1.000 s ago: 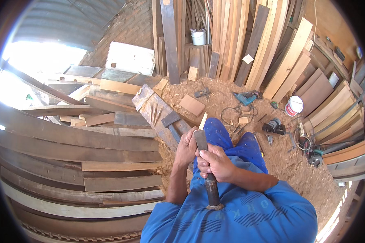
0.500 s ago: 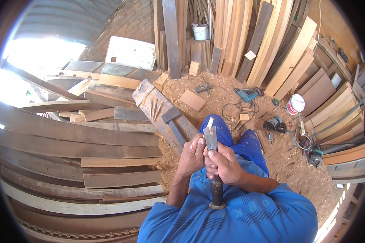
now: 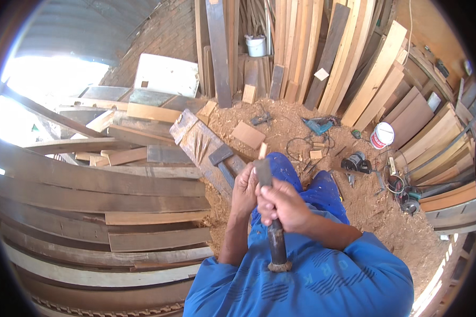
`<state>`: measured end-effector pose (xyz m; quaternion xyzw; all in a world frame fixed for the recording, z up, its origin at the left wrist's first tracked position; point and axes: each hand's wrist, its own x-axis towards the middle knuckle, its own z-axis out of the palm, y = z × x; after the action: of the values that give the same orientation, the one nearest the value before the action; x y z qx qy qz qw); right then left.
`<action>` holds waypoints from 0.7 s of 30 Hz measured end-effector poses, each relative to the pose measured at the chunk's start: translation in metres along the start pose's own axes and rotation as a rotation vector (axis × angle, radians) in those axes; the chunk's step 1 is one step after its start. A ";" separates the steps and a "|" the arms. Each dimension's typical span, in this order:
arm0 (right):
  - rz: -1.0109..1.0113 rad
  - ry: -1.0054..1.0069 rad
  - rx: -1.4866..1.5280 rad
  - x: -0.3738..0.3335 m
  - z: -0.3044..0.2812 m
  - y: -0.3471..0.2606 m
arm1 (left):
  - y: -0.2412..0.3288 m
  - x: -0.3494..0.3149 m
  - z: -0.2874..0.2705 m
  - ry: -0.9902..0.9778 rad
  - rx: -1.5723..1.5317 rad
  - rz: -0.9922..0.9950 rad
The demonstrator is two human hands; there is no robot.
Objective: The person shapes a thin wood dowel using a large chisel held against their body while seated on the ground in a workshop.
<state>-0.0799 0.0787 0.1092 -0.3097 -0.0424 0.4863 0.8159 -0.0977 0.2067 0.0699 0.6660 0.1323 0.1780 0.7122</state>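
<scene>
A broad-bladed chisel is in my right hand (image 3: 286,206), whose fingers wrap round it just below the blade (image 3: 263,174). Its dark handle (image 3: 276,247) runs back, with the butt end at the front of my blue shirt. Close beside the blade, my left hand (image 3: 243,191) is closed in a pinch on a thin pale wood stick (image 3: 263,150). Only the stick's tip shows beyond the blade; the rest is hidden behind blade and fingers. A dark-headed mallet (image 3: 220,155) lies on a worn plank (image 3: 195,140) ahead of my left hand.
Stacked boards (image 3: 100,182) fill the left side. Upright planks (image 3: 296,50) lean along the far wall. On the sawdust-covered floor (image 3: 396,222) are a teal power tool (image 3: 318,126), a circular-saw-like tool (image 3: 356,162), a white bucket (image 3: 382,136) and a flat wood block (image 3: 248,134).
The chisel has shifted slightly left and its blade has turned, covering more of the stick. Both hands moved a little left with it, still closed. The whole view shifted slightly.
</scene>
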 end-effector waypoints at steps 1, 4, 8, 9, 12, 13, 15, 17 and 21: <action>0.015 -0.017 -0.008 -0.002 0.001 0.003 | 0.002 -0.001 -0.002 -0.014 -0.002 0.000; -0.031 0.015 -0.049 -0.019 0.003 -0.001 | -0.001 -0.015 -0.010 -0.203 0.250 0.106; -0.231 0.062 -0.114 -0.051 0.003 -0.021 | -0.010 -0.067 -0.033 -0.402 0.352 0.039; -0.288 0.024 -0.088 -0.060 0.002 -0.024 | -0.022 -0.084 -0.041 -0.373 0.230 -0.137; -0.263 0.083 -0.138 -0.053 -0.008 -0.025 | -0.036 -0.079 -0.037 -0.179 -0.061 -0.260; -0.234 0.165 -0.111 -0.046 -0.008 -0.026 | -0.031 -0.066 -0.032 -0.175 -0.059 -0.256; -0.164 0.127 0.008 -0.027 -0.008 -0.022 | -0.022 -0.041 -0.023 -0.155 -0.108 -0.188; -0.145 0.085 0.028 -0.013 -0.004 -0.018 | -0.016 -0.023 -0.013 -0.151 -0.292 -0.192; -0.149 0.041 0.052 -0.006 -0.003 -0.014 | 0.007 -0.004 -0.008 -0.251 -0.457 -0.282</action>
<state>-0.0717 0.0676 0.1159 -0.2946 -0.0359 0.4187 0.8583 -0.1046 0.2123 0.0762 0.4800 0.0907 0.0189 0.8723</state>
